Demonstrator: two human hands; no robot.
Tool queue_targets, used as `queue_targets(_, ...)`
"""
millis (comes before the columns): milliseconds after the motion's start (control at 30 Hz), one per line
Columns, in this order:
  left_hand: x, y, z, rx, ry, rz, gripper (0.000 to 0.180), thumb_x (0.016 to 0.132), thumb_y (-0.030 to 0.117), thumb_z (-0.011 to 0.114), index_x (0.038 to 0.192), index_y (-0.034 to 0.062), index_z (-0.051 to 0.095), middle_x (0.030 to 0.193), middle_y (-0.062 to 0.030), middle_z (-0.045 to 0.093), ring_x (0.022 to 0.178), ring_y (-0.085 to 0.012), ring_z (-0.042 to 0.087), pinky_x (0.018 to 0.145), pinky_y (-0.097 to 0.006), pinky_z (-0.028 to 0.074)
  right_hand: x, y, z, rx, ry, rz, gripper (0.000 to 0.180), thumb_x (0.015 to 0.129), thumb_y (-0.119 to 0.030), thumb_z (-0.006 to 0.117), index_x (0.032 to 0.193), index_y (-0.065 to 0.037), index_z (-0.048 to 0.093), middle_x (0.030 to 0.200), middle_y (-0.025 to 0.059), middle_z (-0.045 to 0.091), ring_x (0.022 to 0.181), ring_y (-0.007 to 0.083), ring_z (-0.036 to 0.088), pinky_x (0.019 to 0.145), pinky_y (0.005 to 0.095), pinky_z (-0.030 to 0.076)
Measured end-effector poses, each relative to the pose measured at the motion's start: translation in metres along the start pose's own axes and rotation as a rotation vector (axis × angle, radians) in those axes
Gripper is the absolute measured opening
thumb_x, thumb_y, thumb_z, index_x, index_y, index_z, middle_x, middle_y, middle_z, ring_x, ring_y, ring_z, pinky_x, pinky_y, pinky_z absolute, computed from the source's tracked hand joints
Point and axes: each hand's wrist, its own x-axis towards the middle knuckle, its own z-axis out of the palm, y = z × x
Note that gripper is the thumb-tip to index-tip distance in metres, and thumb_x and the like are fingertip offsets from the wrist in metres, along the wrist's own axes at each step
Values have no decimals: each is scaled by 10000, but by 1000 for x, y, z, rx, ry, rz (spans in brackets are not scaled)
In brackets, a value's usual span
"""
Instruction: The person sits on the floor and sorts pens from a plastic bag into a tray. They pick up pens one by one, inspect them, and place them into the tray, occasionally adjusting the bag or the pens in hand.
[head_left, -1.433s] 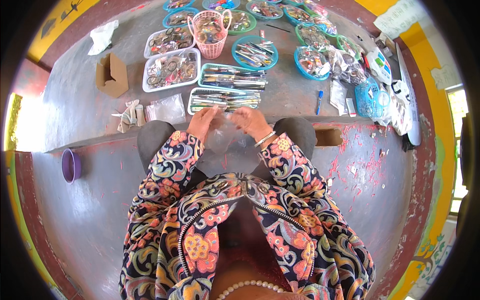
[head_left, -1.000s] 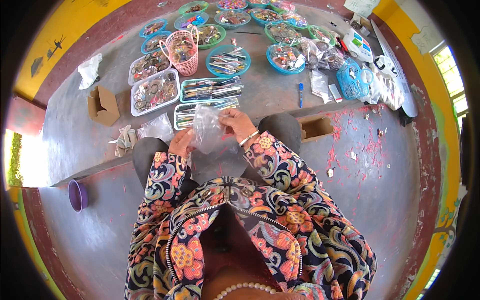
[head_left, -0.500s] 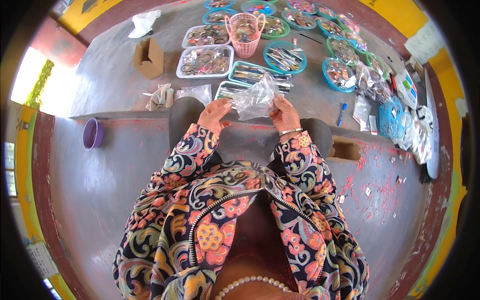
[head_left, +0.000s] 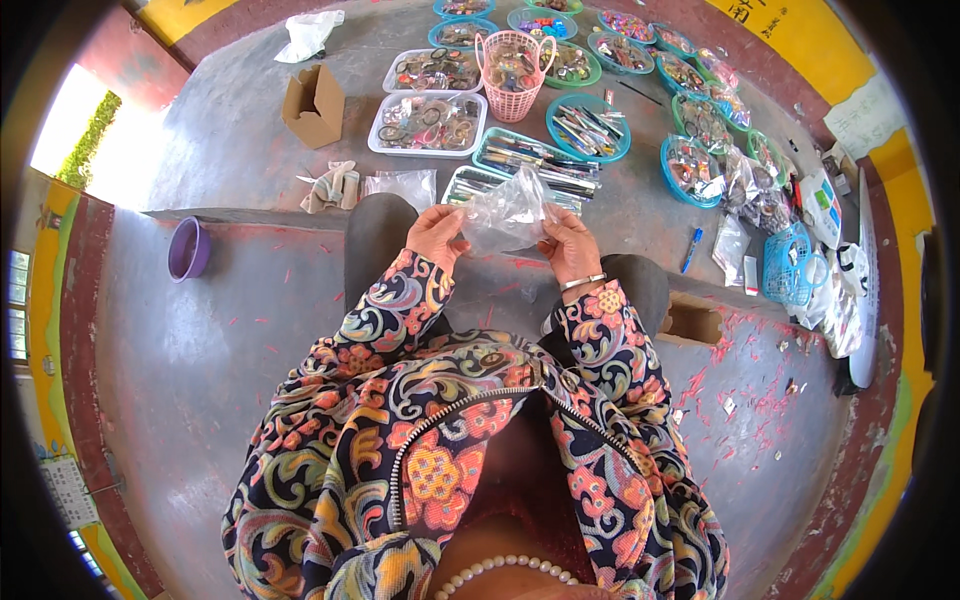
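Note:
Between my two hands a clear plastic bag (head_left: 505, 212) is held up, crumpled and see-through. My left hand (head_left: 437, 236) pinches its left edge, and my right hand (head_left: 570, 246), with a bracelet at the wrist, pinches its right edge. Whether anything lies inside the bag I cannot make out. Just beyond it are two trays of pens, the farther one a pale green tray (head_left: 482, 158). The nearer pen tray (head_left: 452, 190) is partly hidden by the bag and my left hand.
A pink basket (head_left: 514, 104), white trays of bangle-like rings (head_left: 376, 139) and a blue basket of pens (head_left: 624, 150) stand farther back. More filled baskets line the right. A cardboard box (head_left: 322, 118) and gloves (head_left: 332, 188) lie left; a purple bowl (head_left: 200, 262) is on the floor.
The view has shifted a little, so the scene sits slightly to the right. My hands have drawn slightly closer together, and the bag hangs lower and wider between them.

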Motion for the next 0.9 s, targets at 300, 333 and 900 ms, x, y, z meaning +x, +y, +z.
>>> queue_targets(300,1,3,-11,332,-132,38,83,859,75,522,925,26,534,819,-38,577,731,-137,607,536,-259,527,-5,-13,10,-128,-177,120,241,814,-202,617,1009,-71,564,800,-12,592,685,87,555,595,231,437)
queue_targets(333,1,1,-11,363,-129,47,82,866,88,514,922,30,527,801,-43,586,713,-141,610,537,-258,522,-4,-11,12,-150,-156,134,223,812,-208,623,981,-70,577,770,-17,587,657,83,548,578,220,431)
queue_targets(900,7,-5,-20,409,39,95,182,900,196,456,908,19,497,593,-71,579,485,-150,586,400,-232,451,0,0,17,-285,65,-110,145,826,-230,617,783,-96,582,568,-57,497,439,37,421,395,177,310)
